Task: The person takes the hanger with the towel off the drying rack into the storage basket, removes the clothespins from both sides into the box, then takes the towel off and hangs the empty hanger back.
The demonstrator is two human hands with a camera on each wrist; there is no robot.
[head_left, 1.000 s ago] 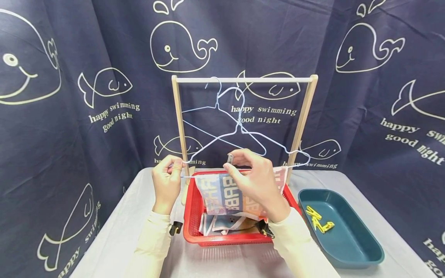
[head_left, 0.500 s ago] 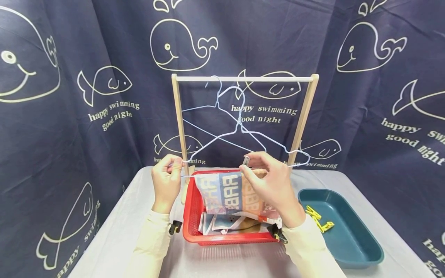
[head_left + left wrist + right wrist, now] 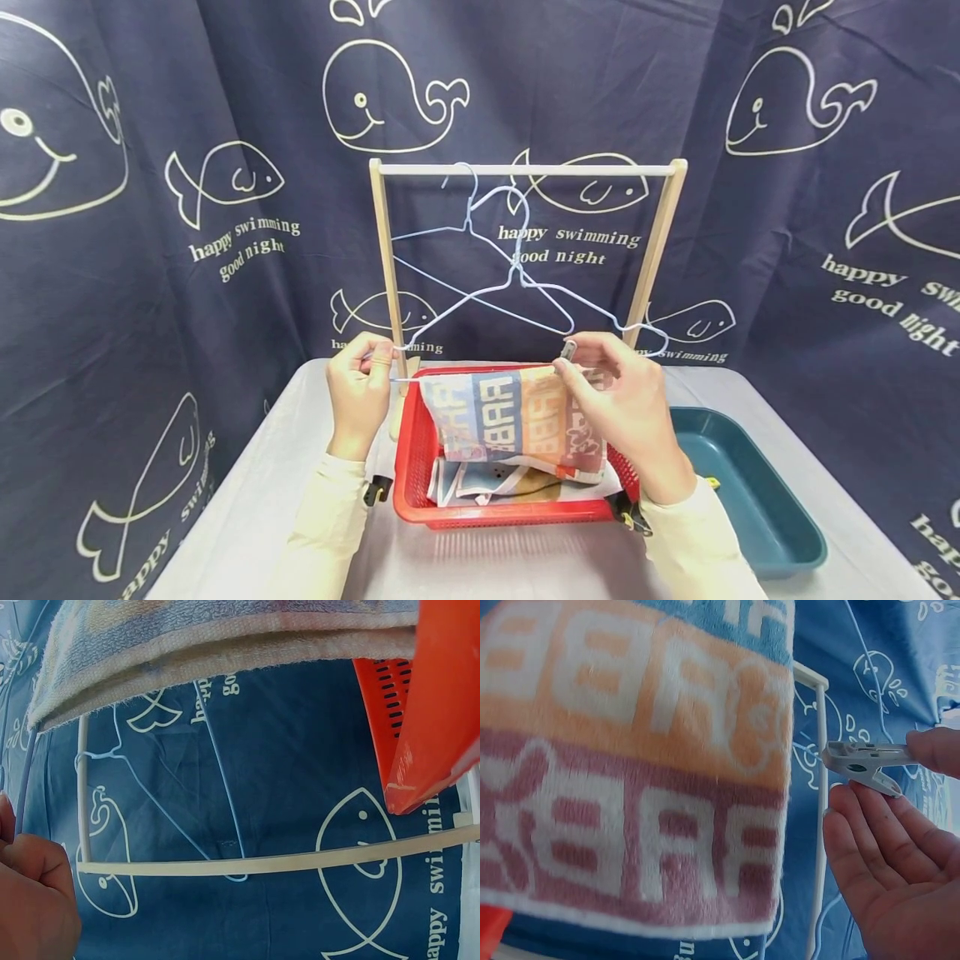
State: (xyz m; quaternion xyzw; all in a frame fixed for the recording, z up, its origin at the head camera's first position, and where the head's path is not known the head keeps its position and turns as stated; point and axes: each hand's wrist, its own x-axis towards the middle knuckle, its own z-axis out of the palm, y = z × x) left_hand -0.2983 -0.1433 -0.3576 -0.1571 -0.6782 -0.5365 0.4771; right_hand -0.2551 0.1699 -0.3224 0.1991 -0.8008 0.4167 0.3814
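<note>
My left hand [image 3: 360, 392] grips the left corner of a pale lilac wire hanger [image 3: 480, 292] in the head view. Over its lower bar hangs a striped towel [image 3: 495, 417] in blue, orange and dusky red, with pale lettering. My right hand [image 3: 633, 408] pinches a greyish-white clothespin [image 3: 568, 351] between thumb and fingers, near the towel's upper edge on the right. In the right wrist view, the clothespin [image 3: 866, 755] points at the towel's side edge, and cloth and clothespin look apart. The left wrist view shows curled fingers [image 3: 37, 870] at the hanger wire.
Beneath the towel stands a red basket [image 3: 517, 512] with folded cloths [image 3: 517, 485] inside. Behind it rises a wooden rack [image 3: 525, 170], with a blue hanger [image 3: 431, 233] hooked on its bar. A teal tray [image 3: 780, 500] is at the right, a yellow clip [image 3: 712, 482] partly visible in it.
My right hand has moved right along the towel's upper edge with the clothespin, uncovering more of the towel and now covering part of the teal tray. My left hand has stayed put.
</note>
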